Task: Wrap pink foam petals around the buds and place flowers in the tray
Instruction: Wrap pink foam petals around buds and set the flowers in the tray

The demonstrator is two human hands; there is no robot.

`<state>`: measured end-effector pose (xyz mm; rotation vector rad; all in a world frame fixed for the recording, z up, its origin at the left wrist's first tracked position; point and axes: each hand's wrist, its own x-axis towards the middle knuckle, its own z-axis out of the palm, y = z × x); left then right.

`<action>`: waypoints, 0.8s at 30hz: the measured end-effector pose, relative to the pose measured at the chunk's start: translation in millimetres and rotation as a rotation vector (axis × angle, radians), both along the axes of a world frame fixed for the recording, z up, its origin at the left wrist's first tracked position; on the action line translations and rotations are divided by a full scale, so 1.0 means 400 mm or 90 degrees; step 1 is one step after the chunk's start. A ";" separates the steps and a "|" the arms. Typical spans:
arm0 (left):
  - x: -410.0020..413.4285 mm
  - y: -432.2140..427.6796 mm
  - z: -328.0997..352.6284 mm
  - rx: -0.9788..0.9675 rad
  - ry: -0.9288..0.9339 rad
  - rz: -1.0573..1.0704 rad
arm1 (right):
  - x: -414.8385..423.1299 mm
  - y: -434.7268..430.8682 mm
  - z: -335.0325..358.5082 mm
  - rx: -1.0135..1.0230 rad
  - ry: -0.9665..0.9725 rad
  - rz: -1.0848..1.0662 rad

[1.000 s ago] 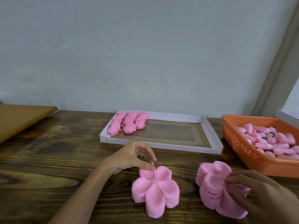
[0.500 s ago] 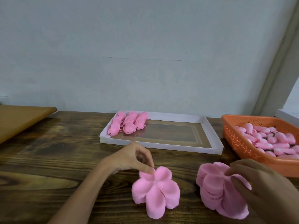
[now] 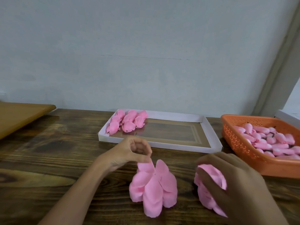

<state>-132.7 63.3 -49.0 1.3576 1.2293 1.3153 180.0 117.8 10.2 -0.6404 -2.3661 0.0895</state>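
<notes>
You are looking down at a dark wooden table (image 3: 48, 159) set against a pale grey wall (image 3: 146, 54).

Your left hand (image 3: 129, 153) reaches in from the lower left. Its thumb and forefinger pinch the top edge of one petal in a fan of pink foam petals (image 3: 152, 187), and the other fingers are curled loosely above. The fan lies on the table near the middle of the view, just in front of you, with its petals overlapping and spreading towards you.

Your right hand (image 3: 235, 184) comes in from the lower right and is slightly blurred. Its fingers are curled over a pile of pink petals (image 3: 204, 195) and hold it. The pile sits on the table just to the right of the fan, close beside it but apart from it. The hand hides much of the pile's right side.

Beyond your hands lies a shallow white tray (image 3: 162, 144), long side towards you. A small group of finished pink flowers (image 3: 128, 121) lies in rows in its far left corner.

To the right of the tray stands an orange perforated basket (image 3: 240, 143), which holds many pale pink buds (image 3: 272, 140) heaped together.

At the far left edge, a light brown board (image 3: 19, 116) lies over the table's back corner.
</notes>
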 end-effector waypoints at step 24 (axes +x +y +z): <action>0.039 0.017 0.013 -0.026 -0.158 -0.017 | -0.275 0.121 -0.035 -0.654 0.190 0.237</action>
